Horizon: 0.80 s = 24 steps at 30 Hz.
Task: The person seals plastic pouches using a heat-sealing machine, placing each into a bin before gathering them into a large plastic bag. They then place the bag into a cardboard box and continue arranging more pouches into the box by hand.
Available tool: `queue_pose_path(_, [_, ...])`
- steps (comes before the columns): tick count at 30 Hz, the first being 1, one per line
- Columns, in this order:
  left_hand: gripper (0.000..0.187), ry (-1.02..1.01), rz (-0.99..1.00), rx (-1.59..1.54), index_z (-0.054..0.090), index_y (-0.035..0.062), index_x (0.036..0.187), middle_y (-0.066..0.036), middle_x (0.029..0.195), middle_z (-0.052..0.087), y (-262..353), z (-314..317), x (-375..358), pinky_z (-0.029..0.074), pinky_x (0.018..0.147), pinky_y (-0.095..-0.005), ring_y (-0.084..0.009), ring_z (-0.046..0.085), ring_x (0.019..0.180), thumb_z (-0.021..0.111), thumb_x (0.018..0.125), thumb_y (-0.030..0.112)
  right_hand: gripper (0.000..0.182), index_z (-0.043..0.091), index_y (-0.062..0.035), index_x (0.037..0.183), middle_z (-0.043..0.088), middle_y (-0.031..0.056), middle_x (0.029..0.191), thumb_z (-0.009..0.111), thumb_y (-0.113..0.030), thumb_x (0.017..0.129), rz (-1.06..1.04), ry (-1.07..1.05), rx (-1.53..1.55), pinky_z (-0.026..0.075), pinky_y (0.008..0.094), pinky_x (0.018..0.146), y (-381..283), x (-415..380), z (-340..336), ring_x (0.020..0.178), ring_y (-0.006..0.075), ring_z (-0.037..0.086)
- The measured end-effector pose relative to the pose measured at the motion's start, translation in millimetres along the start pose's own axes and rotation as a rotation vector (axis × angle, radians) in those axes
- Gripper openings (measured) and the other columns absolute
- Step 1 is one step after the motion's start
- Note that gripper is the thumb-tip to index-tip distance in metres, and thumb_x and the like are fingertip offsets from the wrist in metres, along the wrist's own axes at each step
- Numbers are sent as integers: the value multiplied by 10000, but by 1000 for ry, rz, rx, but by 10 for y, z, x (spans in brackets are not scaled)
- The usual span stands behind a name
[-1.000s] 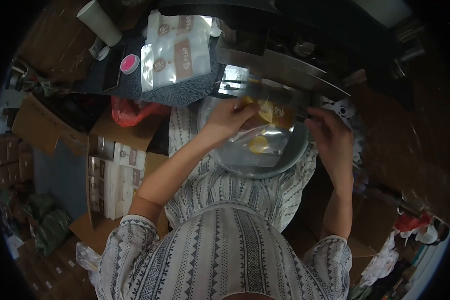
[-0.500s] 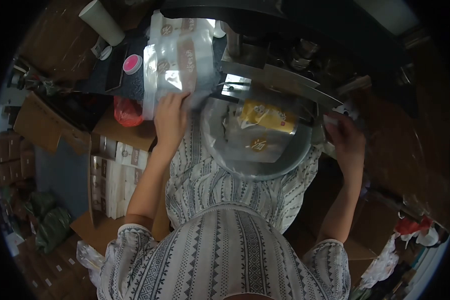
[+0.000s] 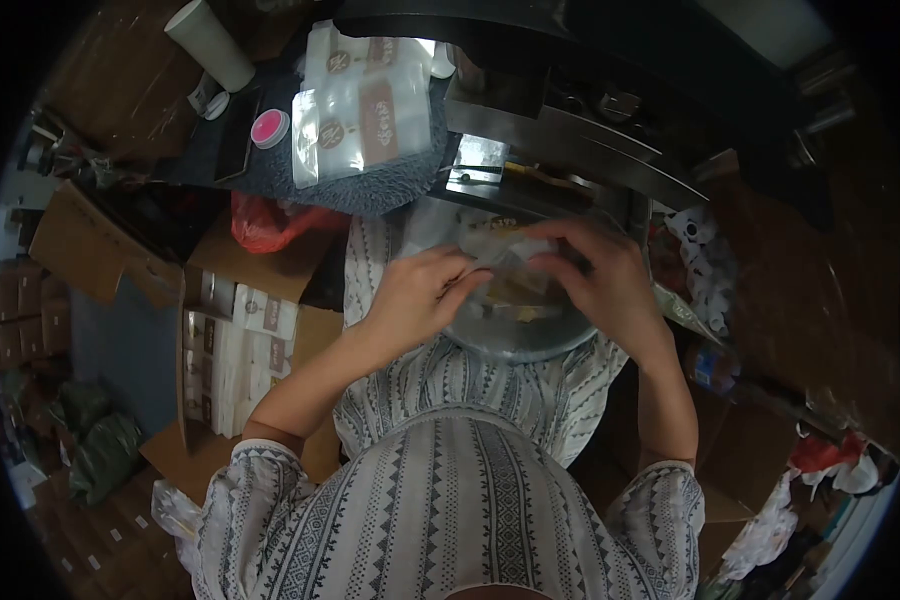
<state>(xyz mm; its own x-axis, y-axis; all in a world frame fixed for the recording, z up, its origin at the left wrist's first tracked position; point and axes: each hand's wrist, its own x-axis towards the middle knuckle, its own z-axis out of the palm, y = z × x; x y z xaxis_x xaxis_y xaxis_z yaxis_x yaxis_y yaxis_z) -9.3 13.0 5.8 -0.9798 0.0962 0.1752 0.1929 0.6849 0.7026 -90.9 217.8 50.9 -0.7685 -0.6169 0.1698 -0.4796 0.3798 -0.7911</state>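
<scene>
A clear plastic pouch [image 3: 506,254] with whitish glare is held between my hands over a round grey basin [image 3: 520,350]. My left hand [image 3: 422,292] pinches its left side with thumb and fingers. My right hand [image 3: 602,285] reaches around its right side, thumb and forefinger bent toward the edge; motion blur softens the fingertips. Beneath, the basin rests against my lap, and its contents are mostly covered by the hands and pouch. Behind to the left, a stack of printed plastic pouches [image 3: 365,120] lies on a blue-grey towel [image 3: 380,195].
A metal-edged machine [image 3: 570,160] stands just beyond the basin. Left of the pouch stack are a round pink-topped tub [image 3: 269,128] and a white cup [image 3: 210,45]. An open carton [image 3: 183,350] of packed pouches is at my left. White plastic [image 3: 697,255] hangs at right.
My left hand has come from the stack's lower edge down to the basin, now with a pouch. My right hand has moved in from the right to meet it.
</scene>
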Motion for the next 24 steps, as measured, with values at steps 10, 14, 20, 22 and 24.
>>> queue_pose_path(10, [105, 37, 41, 2, 669, 29, 879, -115, 792, 623, 11, 118, 84, 485, 588, -344, -288, 623, 671, 632, 794, 79, 245, 628, -29, 997, 653, 125, 911, 687, -48, 760, -81, 62, -107, 524, 331, 678, 59, -149, -72, 809, 246, 654])
queue_pose_path(14, [150, -131, 24, -133, 668, 0, 921, -123, 810, 651, -35, 214, 157, 500, 573, -288, -222, 645, 658, 643, 829, 116, 231, 625, -13, 1000, 657, 138, 925, 678, -56, 780, 108, -36, 21, 522, 330, 689, 72, -94, -77, 812, 252, 658])
queue_pose_path(20, [243, -275, -629, -876, 651, -47, 935, -136, 907, 670, -72, 371, 659, 510, 560, -284, -152, 663, 766, 611, 890, 189, 283, 618, -34, 1088, 675, 117, 882, 668, -130, 827, 250, 233, -195, 505, 287, 704, 239, -225, -271, 825, 174, 665])
queue_pose_path(22, [256, -258, -640, -944, 649, -49, 941, -117, 921, 667, -89, 384, 766, 514, 578, -270, -151, 660, 782, 614, 892, 200, 260, 608, -25, 1076, 671, 155, 902, 631, -155, 852, 361, 263, -279, 508, 329, 708, 277, -284, -343, 848, 250, 669])
queue_pose_path(24, [270, -240, -651, -1007, 648, -52, 946, -98, 935, 665, -98, 380, 777, 517, 596, -255, -151, 657, 798, 616, 895, 212, 261, 587, -5, 1096, 649, 185, 932, 590, -118, 860, 394, 337, -395, 500, 355, 724, 521, -222, -424, 869, 302, 646])
